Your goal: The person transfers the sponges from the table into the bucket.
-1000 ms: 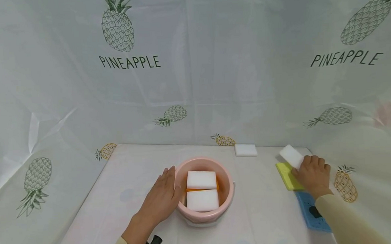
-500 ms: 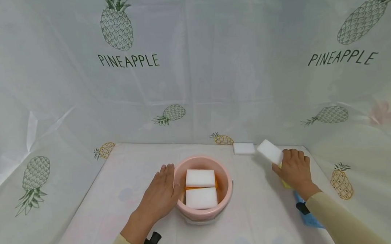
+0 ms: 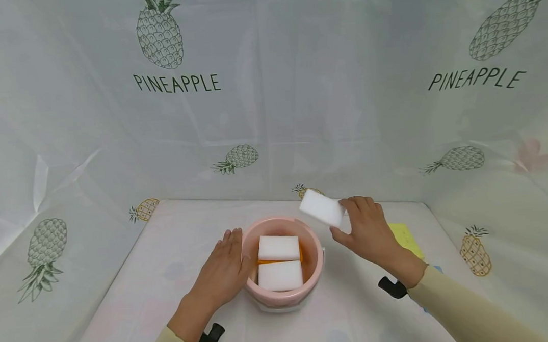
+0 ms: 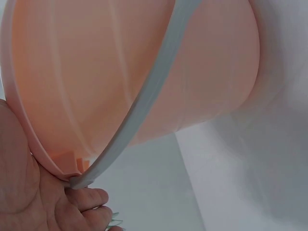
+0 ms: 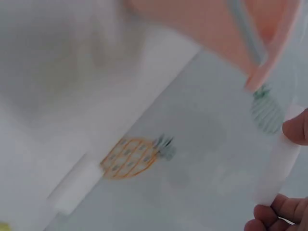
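A pink bucket (image 3: pixel 315 271) stands on the table with two white sponges inside, the far sponge (image 3: pixel 279 248) and the near sponge (image 3: pixel 280 276). Something orange shows beneath them. My left hand (image 3: pixel 221 273) rests against the bucket's left side, its fingers straight in the head view. In the left wrist view the fingers (image 4: pixel 86 198) lie by the rim, where the grey handle (image 4: pixel 144 103) joins. To the right of the bucket my right hand (image 3: pixel 366 231) pinches another white sponge (image 3: pixel 321 207) by its end, between thumb and fingers. It is raised and tilted beyond the rim's right side.
A yellow sponge (image 3: pixel 405 240) lies at the right of the table, partly behind my right arm. Little shows of a blue piece (image 3: pixel 438 269) under that forearm. One more white sponge (image 5: pixel 77 185) lies at the table's back edge. A pineapple-print sheet (image 3: pixel 271 115) hangs behind.
My right hand has lifted the white sponge off the yellow one and carried it left, close to the bucket. My left hand has stayed at the bucket's side.
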Demonstrator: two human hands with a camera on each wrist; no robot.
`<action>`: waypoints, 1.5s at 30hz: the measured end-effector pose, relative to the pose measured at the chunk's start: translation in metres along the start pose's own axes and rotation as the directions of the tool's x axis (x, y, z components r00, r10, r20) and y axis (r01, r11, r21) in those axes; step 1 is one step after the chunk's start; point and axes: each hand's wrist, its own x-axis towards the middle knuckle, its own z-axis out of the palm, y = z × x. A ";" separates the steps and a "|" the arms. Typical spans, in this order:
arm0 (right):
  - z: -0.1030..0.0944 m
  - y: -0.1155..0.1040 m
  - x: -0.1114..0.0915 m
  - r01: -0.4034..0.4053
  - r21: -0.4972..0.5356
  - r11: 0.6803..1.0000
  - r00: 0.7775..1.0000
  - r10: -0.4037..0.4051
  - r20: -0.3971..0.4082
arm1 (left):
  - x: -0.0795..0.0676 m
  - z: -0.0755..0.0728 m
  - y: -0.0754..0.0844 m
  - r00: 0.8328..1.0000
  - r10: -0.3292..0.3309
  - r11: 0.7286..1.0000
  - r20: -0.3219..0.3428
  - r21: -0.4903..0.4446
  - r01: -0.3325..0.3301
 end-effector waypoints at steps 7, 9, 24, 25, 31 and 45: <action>0.005 -0.051 0.010 0.092 0.061 0.994 0.976 -0.102 0.191 | 0.000 -0.001 0.001 1.000 -0.012 1.000 0.020 -0.007 0.012; 0.011 -0.059 0.012 0.131 0.057 0.990 0.967 -0.140 0.213 | 0.001 -0.002 0.001 1.000 -0.011 1.000 0.019 -0.009 0.011; 0.030 -0.074 0.018 0.272 -0.031 0.962 0.921 -0.251 0.297 | 0.000 0.001 -0.001 1.000 -0.010 0.999 0.017 -0.038 0.010; 0.030 -0.074 0.018 0.271 -0.032 0.962 0.921 -0.250 0.298 | 0.000 0.001 -0.001 1.000 -0.009 0.999 0.014 -0.038 0.010; 0.031 -0.075 0.017 0.256 -0.027 0.966 0.922 -0.236 0.306 | 0.000 0.000 -0.001 1.000 -0.013 0.999 0.017 -0.045 0.014; 0.034 -0.057 0.011 0.227 -0.010 0.974 0.963 -0.223 0.152 | -0.001 0.001 0.000 0.999 -0.035 0.997 0.027 -0.062 0.037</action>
